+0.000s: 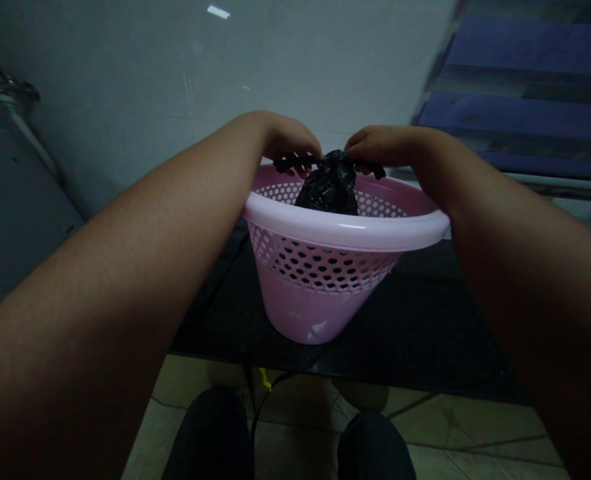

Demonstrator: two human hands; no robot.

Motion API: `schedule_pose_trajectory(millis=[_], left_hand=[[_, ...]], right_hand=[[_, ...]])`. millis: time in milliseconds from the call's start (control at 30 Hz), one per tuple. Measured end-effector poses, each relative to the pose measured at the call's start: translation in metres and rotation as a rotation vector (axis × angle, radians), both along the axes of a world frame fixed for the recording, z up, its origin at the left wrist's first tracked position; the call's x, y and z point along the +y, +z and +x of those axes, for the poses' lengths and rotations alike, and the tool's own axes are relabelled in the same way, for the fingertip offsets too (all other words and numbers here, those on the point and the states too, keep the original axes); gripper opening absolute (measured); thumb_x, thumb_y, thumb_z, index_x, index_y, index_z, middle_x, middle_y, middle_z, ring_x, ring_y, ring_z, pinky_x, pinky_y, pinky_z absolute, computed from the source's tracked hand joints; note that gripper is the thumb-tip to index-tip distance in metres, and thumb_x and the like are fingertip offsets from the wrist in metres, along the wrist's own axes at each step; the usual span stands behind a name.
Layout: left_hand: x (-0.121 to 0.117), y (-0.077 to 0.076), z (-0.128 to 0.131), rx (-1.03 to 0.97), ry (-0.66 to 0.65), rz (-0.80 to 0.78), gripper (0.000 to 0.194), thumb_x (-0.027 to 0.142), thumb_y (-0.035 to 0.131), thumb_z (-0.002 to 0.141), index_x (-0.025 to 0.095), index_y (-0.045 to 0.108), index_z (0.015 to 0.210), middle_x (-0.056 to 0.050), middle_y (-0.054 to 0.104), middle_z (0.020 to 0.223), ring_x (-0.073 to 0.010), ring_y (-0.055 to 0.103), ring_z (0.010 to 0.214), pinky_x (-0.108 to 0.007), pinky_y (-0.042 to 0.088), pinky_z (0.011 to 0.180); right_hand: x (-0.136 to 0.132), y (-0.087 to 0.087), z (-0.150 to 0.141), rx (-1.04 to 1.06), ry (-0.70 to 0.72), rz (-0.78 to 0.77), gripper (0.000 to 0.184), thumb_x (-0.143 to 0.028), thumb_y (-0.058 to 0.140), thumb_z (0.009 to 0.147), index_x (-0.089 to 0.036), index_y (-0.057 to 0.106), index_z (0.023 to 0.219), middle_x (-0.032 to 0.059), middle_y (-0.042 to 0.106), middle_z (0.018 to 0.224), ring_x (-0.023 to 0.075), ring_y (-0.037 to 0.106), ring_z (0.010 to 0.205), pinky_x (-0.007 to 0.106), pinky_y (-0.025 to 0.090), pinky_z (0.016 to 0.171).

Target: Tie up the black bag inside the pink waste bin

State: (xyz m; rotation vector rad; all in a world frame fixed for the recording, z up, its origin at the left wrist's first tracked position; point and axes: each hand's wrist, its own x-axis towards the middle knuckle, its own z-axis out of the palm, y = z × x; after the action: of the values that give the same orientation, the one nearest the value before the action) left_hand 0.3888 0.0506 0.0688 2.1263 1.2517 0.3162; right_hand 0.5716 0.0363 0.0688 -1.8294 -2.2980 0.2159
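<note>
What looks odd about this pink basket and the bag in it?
The black plastic bag is bunched into a lump at the top of the pink basket, not lining it, with its ends stretched sideways under the left hand and right hand. The basket's lower wall also shows small white marks.

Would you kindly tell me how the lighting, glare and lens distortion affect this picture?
In the head view, the scene is dim, so the black plastic bag shows few details; the wide lens swells the left forearm and right forearm toward the edges; the pink plastic basket stays fairly sharp; a small glare patch marks the wall.
</note>
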Motion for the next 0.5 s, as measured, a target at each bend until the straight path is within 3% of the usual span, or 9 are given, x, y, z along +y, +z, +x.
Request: schedule_pose_trajectory(millis=[133,333,500], left_hand=[[0.0012,-0.0013,-0.0002,-0.006,-0.013,0.016,0.008,0.014,0.049,0.089,0.013,0.056,0.086,-0.001,0.06,0.077,-0.011,0.058,0.069,-0.024,0.04,0.062],[-0.002,-0.0049,0.0037,-0.094,-0.003,-0.01,0.022,0.003,0.042,0.088,0.011,0.052,0.07,-0.001,0.053,0.064,-0.0076,0.053,0.058,-0.022,0.041,0.062],[0.0012,-0.0027,0.0021,-0.03,0.032,-0.025,0.021,0.01,0.046,0.084,0.015,0.049,0.064,0.001,0.043,0.053,-0.0086,0.039,0.042,-0.025,0.027,0.046]], right_hand=[[-0.006,0.0019,-0.0039,-0.062,-0.007,0.043,0.02,-0.018,0.043,0.09,-0.01,0.055,0.077,0.0018,0.048,0.063,0.0054,0.04,0.049,0.021,0.031,0.052],[-0.0091,0.0046,-0.0067,-0.101,-0.022,0.136,0.02,-0.018,0.04,0.09,-0.009,0.057,0.086,0.0028,0.049,0.064,0.0067,0.04,0.051,0.023,0.029,0.054],[-0.0066,0.0042,-0.0061,-0.075,-0.027,0.163,0.019,-0.019,0.039,0.088,-0.011,0.054,0.08,0.0022,0.048,0.06,0.0074,0.04,0.049,0.024,0.027,0.053]])
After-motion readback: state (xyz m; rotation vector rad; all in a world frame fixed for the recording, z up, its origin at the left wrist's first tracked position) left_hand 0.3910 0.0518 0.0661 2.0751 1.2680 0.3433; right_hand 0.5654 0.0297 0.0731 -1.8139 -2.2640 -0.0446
